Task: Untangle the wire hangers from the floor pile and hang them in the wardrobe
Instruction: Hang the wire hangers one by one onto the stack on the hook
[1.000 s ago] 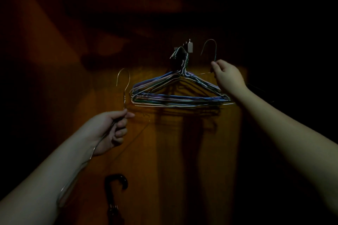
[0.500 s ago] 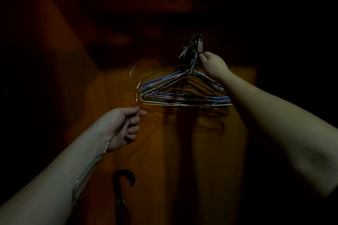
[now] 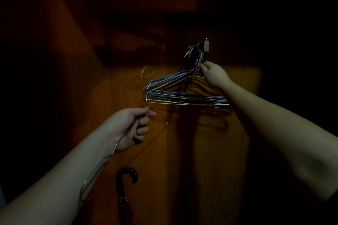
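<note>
The left hand (image 3: 132,127) still grips a silver wire hanger (image 3: 146,86), its body trailing dimly along the forearm. The right hand (image 3: 213,73) has dropped from the hook (image 3: 206,46), now pinching the hung bundle's (image 3: 182,95) necks; the wardrobe top is lost in darkness.

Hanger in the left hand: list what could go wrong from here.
1. The loose wire hanger that the left hand grips crosses the end of the hung bundle; its hook may snag there.
2. The right hand pinches the bundle's necks below the wall hook; a tug could pull several off.
3. Dim light hides the hook's tip.
</note>
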